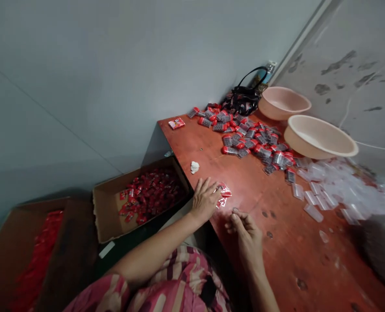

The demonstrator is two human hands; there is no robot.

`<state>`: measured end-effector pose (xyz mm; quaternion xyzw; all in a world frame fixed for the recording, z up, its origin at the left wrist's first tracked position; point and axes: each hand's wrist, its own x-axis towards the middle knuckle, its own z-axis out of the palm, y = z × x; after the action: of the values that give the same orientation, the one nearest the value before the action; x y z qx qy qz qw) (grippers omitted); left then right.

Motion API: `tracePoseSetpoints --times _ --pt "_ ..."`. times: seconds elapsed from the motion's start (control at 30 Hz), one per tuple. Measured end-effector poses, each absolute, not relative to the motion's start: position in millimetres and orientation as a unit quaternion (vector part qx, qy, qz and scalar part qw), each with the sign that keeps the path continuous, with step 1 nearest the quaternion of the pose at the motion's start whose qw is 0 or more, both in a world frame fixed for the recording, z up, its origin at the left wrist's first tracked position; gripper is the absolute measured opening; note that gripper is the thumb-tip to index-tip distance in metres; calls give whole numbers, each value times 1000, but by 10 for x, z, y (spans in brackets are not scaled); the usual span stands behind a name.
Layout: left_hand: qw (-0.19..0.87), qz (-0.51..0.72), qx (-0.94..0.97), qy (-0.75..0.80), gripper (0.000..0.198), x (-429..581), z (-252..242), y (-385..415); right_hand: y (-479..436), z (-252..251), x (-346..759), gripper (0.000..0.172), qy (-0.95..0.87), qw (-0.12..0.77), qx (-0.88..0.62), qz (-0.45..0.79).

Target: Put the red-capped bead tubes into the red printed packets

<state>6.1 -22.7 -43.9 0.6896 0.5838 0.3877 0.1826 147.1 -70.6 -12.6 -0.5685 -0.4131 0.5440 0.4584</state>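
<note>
My left hand (205, 200) lies with its fingers spread at the near edge of the red table (208, 151), its fingertips touching small shiny red packets (224, 194). To the right of the packets, my right hand (246, 227) is held over the table with its fingers curled and the thumb against the index finger. A small pale thing seems to show at that pinch, too small to name. Beyond the hands lies a pile of clear containers with red caps and dark contents (250, 138).
Clear empty containers (341, 182) are heaped at right beside two pale basins (322, 138) (283, 103). A black bag (242, 99) stands at the back. A white lump (195, 167) and a flat red pack (176, 123) lie left. Cardboard boxes (106, 221) hold red packets below.
</note>
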Motion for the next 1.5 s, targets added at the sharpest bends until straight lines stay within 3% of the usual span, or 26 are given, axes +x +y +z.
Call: tracePoseSetpoints --times 0.17,0.3,0.43,0.53,0.67,0.83,0.97,1.1,1.2,1.33,1.5 --pt "194 435 670 570 27 32 -435 -277 -550 -89 1359 16 -406 482 -566 532" --pt "276 518 629 510 27 44 -365 -342 -393 -63 1202 25 -370 563 -516 529" --pt "341 534 597 493 30 21 -268 -336 -220 -46 1238 28 -352 566 -479 570" --pt "455 458 543 538 43 -17 -210 -269 -137 11 1372 35 -366 531 -459 611" --pt "663 370 440 478 32 -15 -207 -189 -45 85 1545 39 -427 442 -462 639" --pt "704 362 385 474 26 43 -237 -142 124 91 1677 38 -479 339 -480 652" --pt "732 392 330 449 26 88 -245 -136 258 58 1693 42 -482 323 -467 667" --pt "693 393 379 471 29 51 -308 -103 351 -39 1698 46 -483 305 -470 673" --pt "565 364 513 534 31 -65 -317 -8 455 -55 1782 40 -572 240 -469 628" --pt "353 374 682 520 23 -207 -277 188 848 114 1982 32 -714 214 -489 452" --pt "238 389 769 448 26 -153 -526 297 1868 337 2229 38 -720 276 -606 194"
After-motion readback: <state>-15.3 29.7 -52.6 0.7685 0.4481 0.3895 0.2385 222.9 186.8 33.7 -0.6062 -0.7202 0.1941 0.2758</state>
